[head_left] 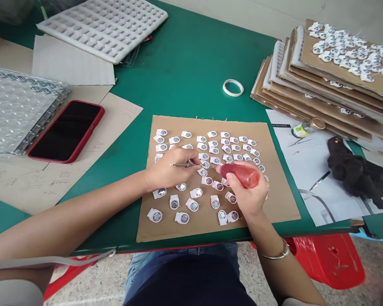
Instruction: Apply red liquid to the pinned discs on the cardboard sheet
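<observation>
Nearest, over the matte brown cardboard sheet (pixel 282 204), the right hand (pixel 250 191) is clamping a soft, rounded red bottle (pixel 242 174), and the left hand (pixel 175 165) is pinching thin metal tweezers (pixel 183 164). Small white pieces with round shiny centres (pixel 193 205) are dotting the sheet. Right of it, crumpled black cloth (pixel 354 170) is lying; left, a red-cased phone (pixel 67 131); beyond, a smooth tape ring (pixel 232 87) and stacked cardboard (pixel 293 85).

green tabletop (pixel 191 51), speckled pale floor (pixel 92 282), red plastic stool (pixel 333 259) beneath the table's edge
</observation>
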`<action>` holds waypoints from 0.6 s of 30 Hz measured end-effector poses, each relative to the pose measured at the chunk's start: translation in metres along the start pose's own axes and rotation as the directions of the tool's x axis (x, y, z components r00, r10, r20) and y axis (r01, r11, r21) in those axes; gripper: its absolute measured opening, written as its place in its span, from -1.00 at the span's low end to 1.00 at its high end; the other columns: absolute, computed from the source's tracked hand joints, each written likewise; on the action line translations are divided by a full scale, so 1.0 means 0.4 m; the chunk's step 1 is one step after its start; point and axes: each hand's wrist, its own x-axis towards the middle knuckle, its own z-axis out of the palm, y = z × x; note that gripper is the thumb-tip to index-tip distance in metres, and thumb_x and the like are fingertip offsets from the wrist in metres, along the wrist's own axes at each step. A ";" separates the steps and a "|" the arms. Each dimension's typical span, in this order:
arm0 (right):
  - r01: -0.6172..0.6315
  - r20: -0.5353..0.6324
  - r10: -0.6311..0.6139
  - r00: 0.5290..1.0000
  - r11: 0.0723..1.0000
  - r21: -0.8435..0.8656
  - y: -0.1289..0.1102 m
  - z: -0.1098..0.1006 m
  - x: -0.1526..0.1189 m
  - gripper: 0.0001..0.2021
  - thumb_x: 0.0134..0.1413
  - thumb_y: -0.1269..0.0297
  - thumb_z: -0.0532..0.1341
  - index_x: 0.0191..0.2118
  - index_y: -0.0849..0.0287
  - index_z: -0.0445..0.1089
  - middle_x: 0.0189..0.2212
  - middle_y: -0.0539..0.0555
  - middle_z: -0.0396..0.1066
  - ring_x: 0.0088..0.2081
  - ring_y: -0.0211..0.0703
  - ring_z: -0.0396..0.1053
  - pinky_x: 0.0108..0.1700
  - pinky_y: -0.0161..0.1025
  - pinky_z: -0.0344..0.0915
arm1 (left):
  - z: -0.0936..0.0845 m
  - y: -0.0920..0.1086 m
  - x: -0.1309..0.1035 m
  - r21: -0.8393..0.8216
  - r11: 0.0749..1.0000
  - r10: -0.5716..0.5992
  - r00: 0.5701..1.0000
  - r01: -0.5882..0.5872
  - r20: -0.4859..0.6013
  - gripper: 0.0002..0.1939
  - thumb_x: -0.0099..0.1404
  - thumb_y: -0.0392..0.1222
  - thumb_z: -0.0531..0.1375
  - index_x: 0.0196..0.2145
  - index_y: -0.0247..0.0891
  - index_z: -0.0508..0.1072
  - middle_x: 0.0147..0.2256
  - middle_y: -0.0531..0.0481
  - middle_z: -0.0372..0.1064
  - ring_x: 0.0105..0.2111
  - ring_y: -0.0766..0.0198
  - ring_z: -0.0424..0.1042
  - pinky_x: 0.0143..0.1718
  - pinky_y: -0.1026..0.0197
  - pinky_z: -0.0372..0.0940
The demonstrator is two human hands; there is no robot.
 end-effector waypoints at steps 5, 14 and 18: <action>-0.006 0.020 0.006 1.000 1.000 0.008 0.005 0.002 -0.001 -0.69 -0.14 0.27 0.33 -0.19 0.16 0.38 -0.28 0.10 0.43 -0.29 -0.07 0.46 -0.25 -0.04 0.49 | -0.002 0.003 0.002 -0.011 1.000 -0.013 1.000 0.013 0.014 -0.89 0.18 -0.31 0.14 -0.41 -0.29 0.48 -0.53 0.08 0.42 -0.55 0.42 0.35 -0.54 0.37 0.17; -0.018 0.048 0.017 0.999 1.000 0.019 0.008 0.004 -0.003 -0.68 -0.14 0.29 0.33 -0.17 0.15 0.37 -0.26 0.10 0.41 -0.28 -0.08 0.45 -0.23 -0.05 0.47 | -0.001 0.001 0.002 -0.035 0.999 -0.017 1.000 0.017 0.023 -0.90 0.17 -0.32 0.14 -0.42 -0.30 0.47 -0.52 0.07 0.43 -0.54 0.43 0.35 -0.53 0.37 0.17; 0.009 0.056 -0.010 0.998 1.000 0.009 0.005 0.003 -0.004 -0.68 -0.14 0.29 0.33 -0.18 0.16 0.37 -0.25 0.10 0.41 -0.28 -0.09 0.46 -0.23 -0.06 0.48 | 0.000 -0.001 0.002 -0.043 0.999 -0.008 1.000 0.009 0.023 -0.90 0.18 -0.31 0.14 -0.41 -0.30 0.47 -0.50 0.06 0.43 -0.53 0.43 0.35 -0.52 0.37 0.18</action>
